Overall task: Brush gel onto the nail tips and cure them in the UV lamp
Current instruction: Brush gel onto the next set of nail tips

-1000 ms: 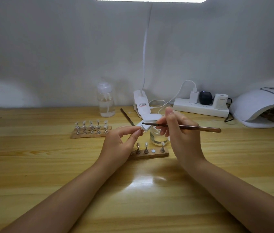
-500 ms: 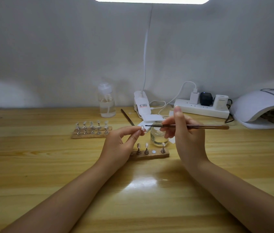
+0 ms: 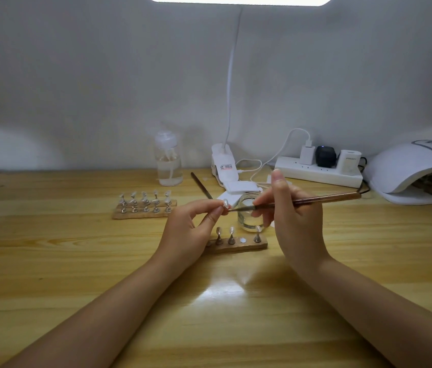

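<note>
My left hand (image 3: 192, 225) pinches a small nail tip on its stand (image 3: 225, 203) between thumb and forefinger, lifted above the table. My right hand (image 3: 293, 216) grips a brown gel brush (image 3: 315, 201) held level, its bristle end touching the nail tip. Just below the hands lies a wooden holder (image 3: 238, 245) with three nail tips on pegs and one bare magnet spot. A small glass jar (image 3: 249, 216) stands behind that holder. The white UV lamp (image 3: 419, 168) sits at the far right, with holders partly visible inside its mouth.
A second wooden holder (image 3: 144, 205) with several nail tips rests to the left. A pump bottle (image 3: 168, 162), a clip lamp base (image 3: 224, 166), a spare brush (image 3: 201, 185), white pads (image 3: 240, 188) and a power strip (image 3: 318, 172) line the back by the wall.
The brush has shifted right and tilted slightly, its tip staying at the nail tip. My left hand has kept almost still.
</note>
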A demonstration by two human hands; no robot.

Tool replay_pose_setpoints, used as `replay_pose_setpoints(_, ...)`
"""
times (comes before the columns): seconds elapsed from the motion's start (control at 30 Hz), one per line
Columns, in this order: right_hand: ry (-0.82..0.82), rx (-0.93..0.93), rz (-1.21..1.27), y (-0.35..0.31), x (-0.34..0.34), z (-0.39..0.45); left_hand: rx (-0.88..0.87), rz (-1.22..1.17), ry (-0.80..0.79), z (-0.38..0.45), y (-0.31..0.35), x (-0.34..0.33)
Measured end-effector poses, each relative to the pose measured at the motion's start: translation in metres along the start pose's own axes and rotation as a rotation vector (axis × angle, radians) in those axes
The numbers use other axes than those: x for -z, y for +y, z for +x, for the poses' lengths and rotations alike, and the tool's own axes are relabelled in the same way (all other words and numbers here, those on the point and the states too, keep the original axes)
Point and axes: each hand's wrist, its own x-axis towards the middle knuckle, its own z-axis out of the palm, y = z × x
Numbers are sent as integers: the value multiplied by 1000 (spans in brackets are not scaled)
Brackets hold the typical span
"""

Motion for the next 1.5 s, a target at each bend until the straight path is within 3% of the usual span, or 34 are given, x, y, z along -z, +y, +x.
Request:
replay_pose_setpoints(0.53,44,42,-35,0,0,1,43,-12,-3,-1,2,0)
replay_pose_setpoints(0.73,-22,81,-93,3,-3,2,43,-16,-10,-2,4,0)
replay_pose_setpoints(0.97,36,59,-22,4,2,2,53,-41,-17,-2,7,0)
replay_pose_setpoints(1.17,-25,118,-89,3,-1,4,48,-37,-14,-2,7,0)
replay_pose_setpoints(1.5,44,35,-57,3,4,5,56,-44,-10,-2,9,1)
